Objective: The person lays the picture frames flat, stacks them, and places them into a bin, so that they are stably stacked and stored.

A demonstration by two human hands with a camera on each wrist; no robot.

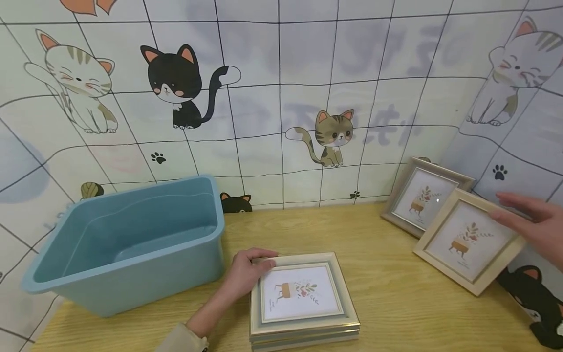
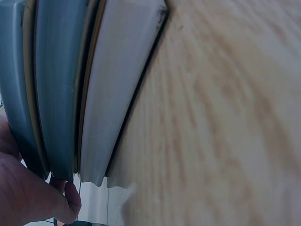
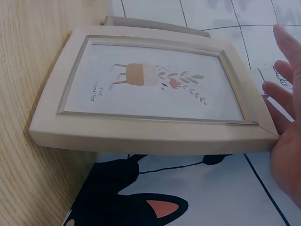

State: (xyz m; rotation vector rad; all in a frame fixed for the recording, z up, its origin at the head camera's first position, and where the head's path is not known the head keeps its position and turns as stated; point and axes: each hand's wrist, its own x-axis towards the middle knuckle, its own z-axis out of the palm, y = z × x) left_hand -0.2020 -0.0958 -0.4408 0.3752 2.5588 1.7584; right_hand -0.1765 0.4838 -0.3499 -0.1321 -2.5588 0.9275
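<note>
Two or three picture frames lie stacked flat at the front centre, the top picture frame (image 1: 303, 292) cream with a blue-grey inner border. My left hand (image 1: 243, 275) grips this stack at its back left corner, the thumb over the top edge. Seen from the side in the left wrist view are the stacked edges (image 2: 61, 89), with the left hand (image 2: 30, 193) at their far end. On the right, a cream picture frame (image 1: 477, 286) leans upright against the wall. Beside its upper corner is my right hand (image 1: 534, 222), fingers extended and spread in the right wrist view.
A darker beige picture frame (image 1: 398, 193) leans on the wall behind the cream one, partly overlapped by it. At the left stands a blue plastic tub (image 1: 145, 274) on the wood-grain table (image 1: 387, 313). Cat-patterned covering (image 1: 259, 107) lines the walls.
</note>
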